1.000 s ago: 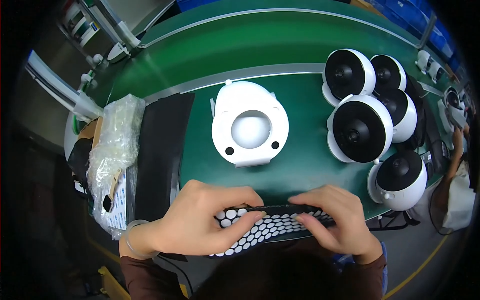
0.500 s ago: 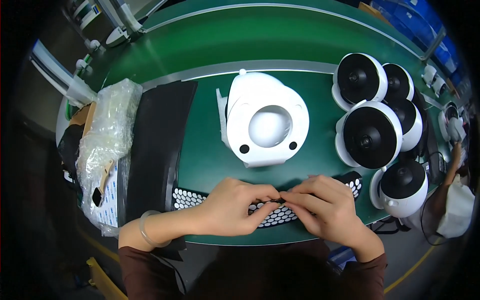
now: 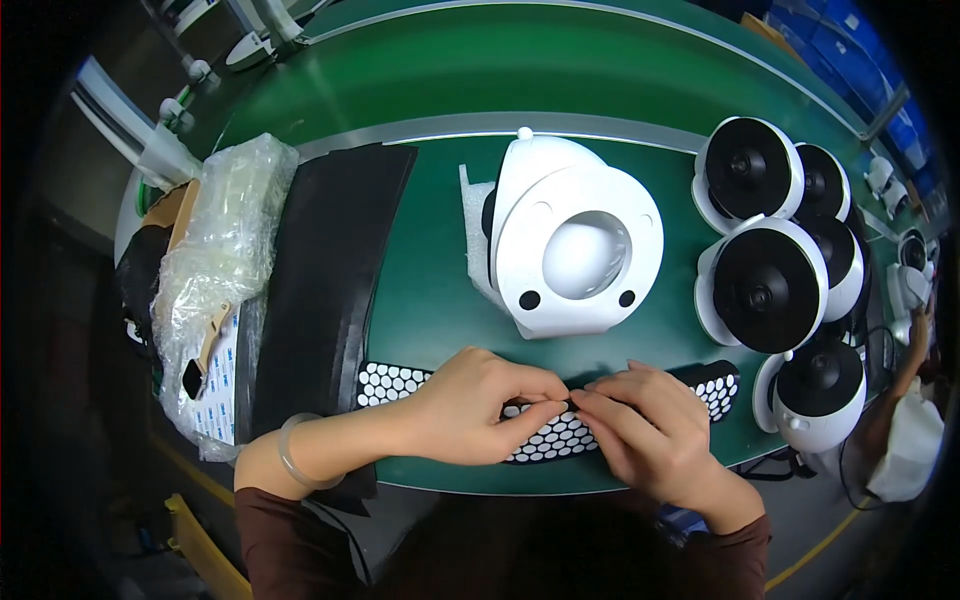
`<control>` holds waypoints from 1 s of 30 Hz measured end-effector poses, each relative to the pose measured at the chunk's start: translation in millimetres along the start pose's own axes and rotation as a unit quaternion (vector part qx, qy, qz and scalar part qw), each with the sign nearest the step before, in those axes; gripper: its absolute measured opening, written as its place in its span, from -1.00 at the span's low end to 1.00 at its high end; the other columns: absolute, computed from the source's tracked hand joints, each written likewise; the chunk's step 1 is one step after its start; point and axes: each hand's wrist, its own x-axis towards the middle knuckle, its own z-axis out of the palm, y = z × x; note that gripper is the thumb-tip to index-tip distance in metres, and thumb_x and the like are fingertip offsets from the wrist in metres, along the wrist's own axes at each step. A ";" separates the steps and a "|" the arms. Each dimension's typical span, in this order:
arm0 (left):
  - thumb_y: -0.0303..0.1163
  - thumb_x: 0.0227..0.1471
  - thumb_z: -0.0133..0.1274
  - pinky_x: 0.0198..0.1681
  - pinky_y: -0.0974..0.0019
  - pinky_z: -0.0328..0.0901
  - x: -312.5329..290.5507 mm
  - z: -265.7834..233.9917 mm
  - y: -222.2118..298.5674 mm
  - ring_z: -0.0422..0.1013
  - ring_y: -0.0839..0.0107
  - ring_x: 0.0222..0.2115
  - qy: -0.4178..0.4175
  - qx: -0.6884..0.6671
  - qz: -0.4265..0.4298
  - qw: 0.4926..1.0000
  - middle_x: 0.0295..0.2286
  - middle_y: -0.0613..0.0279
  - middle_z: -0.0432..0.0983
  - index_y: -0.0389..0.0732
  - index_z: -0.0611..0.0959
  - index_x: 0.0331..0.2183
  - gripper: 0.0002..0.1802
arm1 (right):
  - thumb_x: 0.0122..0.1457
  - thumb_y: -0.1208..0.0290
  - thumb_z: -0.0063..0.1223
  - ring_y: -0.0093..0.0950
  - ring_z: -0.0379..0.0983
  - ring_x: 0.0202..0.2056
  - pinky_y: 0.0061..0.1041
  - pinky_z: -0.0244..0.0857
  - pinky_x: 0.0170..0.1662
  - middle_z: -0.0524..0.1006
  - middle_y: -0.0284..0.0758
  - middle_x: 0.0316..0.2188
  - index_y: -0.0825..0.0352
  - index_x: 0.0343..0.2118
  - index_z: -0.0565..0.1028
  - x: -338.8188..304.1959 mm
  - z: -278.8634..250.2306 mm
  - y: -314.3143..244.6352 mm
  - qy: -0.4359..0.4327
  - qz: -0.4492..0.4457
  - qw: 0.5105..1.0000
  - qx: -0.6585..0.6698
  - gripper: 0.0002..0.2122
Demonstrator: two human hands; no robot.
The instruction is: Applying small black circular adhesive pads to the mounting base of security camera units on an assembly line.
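Near the table's front edge lies a black sheet [image 3: 553, 440] covered with rows of white dots. Over it my left hand [image 3: 485, 408] and my right hand [image 3: 645, 420] meet fingertip to fingertip, both pinching. A small black piece [image 3: 569, 406] shows between their fingertips, mostly hidden. Beyond my hands a white camera housing [image 3: 515, 240] rests on its side, its flat round base facing up with a large central opening. Two black round pads [image 3: 529, 300] sit in the base's near side, while two shallow round recesses on the far side are bare. White foam [image 3: 480, 235] stands against the housing's left.
Several white cameras with black faces [image 3: 765, 285] are grouped at the right. To the left lie black sheets [image 3: 325, 270], bubble wrap [image 3: 220, 235] and a watch [image 3: 205, 355]. A metal rail [image 3: 500, 130] crosses the far side. Another person's arm [image 3: 905, 370] shows at the far right.
My view has shifted, so the housing and cameras appear further right. Both hands stay pinched together over the dotted sheet, with only slight finger movement.
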 end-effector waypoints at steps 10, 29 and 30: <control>-0.46 -0.13 -0.03 -0.70 0.51 0.05 3.1 6.7 -16.4 0.20 0.61 -0.77 0.036 -0.115 -0.053 0.991 -0.74 0.26 0.41 -0.30 0.53 -0.52 -0.90 | -0.25 0.50 0.06 -0.46 0.42 -0.41 -0.43 0.31 -0.27 0.47 -0.31 -0.45 0.33 -0.45 0.48 -3.1 4.7 -0.4 0.005 -0.055 0.990 -0.132 -0.80; -0.46 -0.17 -0.03 -0.70 0.46 0.12 -0.4 7.9 -9.8 0.31 0.42 -0.77 0.056 -0.030 0.006 0.998 -0.70 0.24 0.44 -0.25 0.53 -0.55 -0.92 | -0.21 0.49 0.09 -0.35 0.38 -0.58 -0.37 0.30 -0.28 0.40 -0.34 -0.67 0.28 -0.59 0.42 21.4 -11.3 1.3 -0.064 0.095 0.992 0.058 -0.91; -0.46 -0.17 -0.04 -0.70 0.46 0.12 -0.4 7.9 -10.2 0.31 0.42 -0.77 0.056 -0.026 0.010 0.998 -0.70 0.24 0.44 -0.25 0.52 -0.55 -0.92 | -0.21 0.49 0.09 -0.35 0.38 -0.58 -0.37 0.30 -0.29 0.41 -0.35 -0.66 0.28 -0.59 0.42 20.9 -11.5 1.7 -0.075 0.078 0.993 0.044 -0.91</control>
